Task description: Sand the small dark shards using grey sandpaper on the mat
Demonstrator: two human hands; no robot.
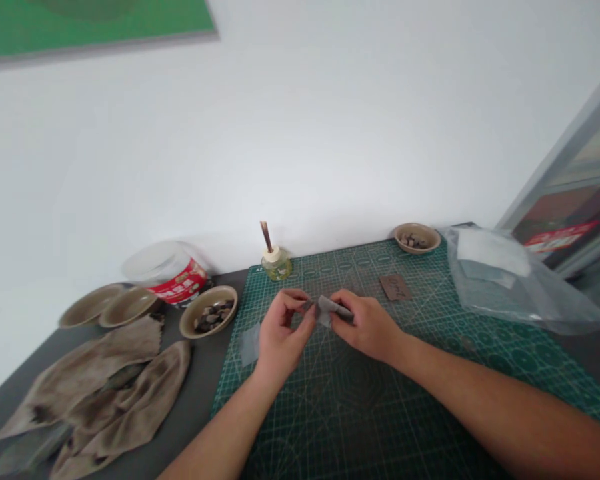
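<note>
Above the middle of the green cutting mat (360, 407), my two hands meet. My left hand (286, 328) pinches a small dark piece (308, 305) between thumb and fingers; its kind is too small to make out. A folded grey sheet (326, 310), perhaps sandpaper, is gripped in my right hand (361, 323), its pale edge against the left fingertips. Beyond the right hand, a brown square of paper with dark marks (395, 287) lies on the mat. Beside my left wrist is a small clear plastic bag (251, 345).
Left of the mat stand a bowl of dark, stone-like bits (185, 325), two more bowls, a red-labelled jar (180, 283) and crumpled brown cloths (130, 413). At the back are a reed diffuser (277, 264) and another bowl (433, 241). A large plastic bag (500, 293) lies right.
</note>
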